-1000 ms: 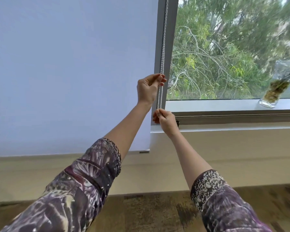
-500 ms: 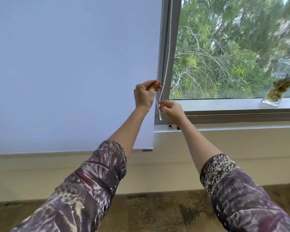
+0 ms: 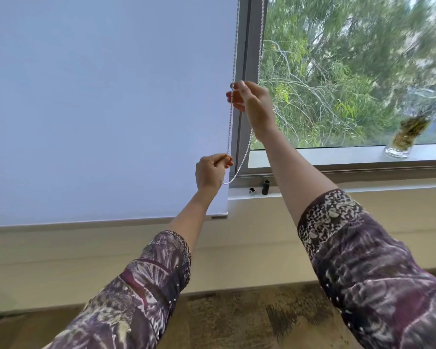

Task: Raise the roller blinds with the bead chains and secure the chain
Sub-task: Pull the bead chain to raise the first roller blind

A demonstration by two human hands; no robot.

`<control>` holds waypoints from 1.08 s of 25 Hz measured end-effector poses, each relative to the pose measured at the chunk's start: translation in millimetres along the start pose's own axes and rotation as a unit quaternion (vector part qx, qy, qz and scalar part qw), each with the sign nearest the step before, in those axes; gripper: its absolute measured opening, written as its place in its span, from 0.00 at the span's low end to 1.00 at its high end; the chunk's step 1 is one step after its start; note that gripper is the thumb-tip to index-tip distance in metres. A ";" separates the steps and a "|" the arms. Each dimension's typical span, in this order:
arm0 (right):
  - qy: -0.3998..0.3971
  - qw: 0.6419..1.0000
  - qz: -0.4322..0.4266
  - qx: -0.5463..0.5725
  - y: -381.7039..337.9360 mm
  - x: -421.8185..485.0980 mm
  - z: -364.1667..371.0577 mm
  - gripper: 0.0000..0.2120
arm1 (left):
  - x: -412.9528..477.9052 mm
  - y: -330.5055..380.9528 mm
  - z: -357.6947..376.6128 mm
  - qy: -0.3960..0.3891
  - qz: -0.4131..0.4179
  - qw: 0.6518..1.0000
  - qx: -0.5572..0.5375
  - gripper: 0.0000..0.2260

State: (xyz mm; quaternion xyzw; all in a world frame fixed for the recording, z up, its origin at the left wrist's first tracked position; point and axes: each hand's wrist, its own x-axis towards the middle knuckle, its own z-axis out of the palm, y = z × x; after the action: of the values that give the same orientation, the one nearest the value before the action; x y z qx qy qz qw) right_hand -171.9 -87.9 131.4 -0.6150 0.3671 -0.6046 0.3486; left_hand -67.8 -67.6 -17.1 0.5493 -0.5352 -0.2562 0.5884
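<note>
A pale blue roller blind (image 3: 106, 102) covers the left window, its bottom bar (image 3: 106, 221) hanging just below sill height. A white bead chain (image 3: 261, 34) hangs in a loop along the grey frame at the blind's right edge. My right hand (image 3: 252, 102) is high up, pinching the chain's left strand. My left hand (image 3: 212, 170) is lower, fingers closed on the same strand near the loop's bottom. The loop's lowest point sags free beside my left hand.
The right window is uncovered, with trees outside. A glass jar of plant matter (image 3: 405, 137) stands on the sill at far right. A small black chain holder (image 3: 265, 187) and a metal clip (image 3: 252, 190) sit on the sill ledge (image 3: 363, 183).
My right hand rose from below the left hand to well above it on the chain. My left hand pulled down. The blind's bottom bar sits slightly higher against the wall.
</note>
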 end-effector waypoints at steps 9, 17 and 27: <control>0.015 0.997 -0.049 0.061 -47.0 17.3 26.8 0.12 | -17.0 -21.2 -4.3 -0.031 -0.080 0.991 0.098 0.08; 0.075 0.985 -0.129 0.082 -79.9 46.4 30.8 0.09 | -29.9 -34.3 -10.1 -0.084 -0.156 0.956 0.233 0.07; 0.077 0.988 -0.126 0.037 -42.4 32.0 16.8 0.11 | -29.5 -33.0 -7.3 -0.098 -0.049 0.939 0.325 0.09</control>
State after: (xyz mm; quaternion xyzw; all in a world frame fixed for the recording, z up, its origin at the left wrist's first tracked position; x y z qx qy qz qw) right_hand -153.9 -95.5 183.5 -0.5947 0.2900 -0.7022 0.2629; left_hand -60.4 -47.4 -56.5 0.7085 -0.6165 -0.1496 0.3092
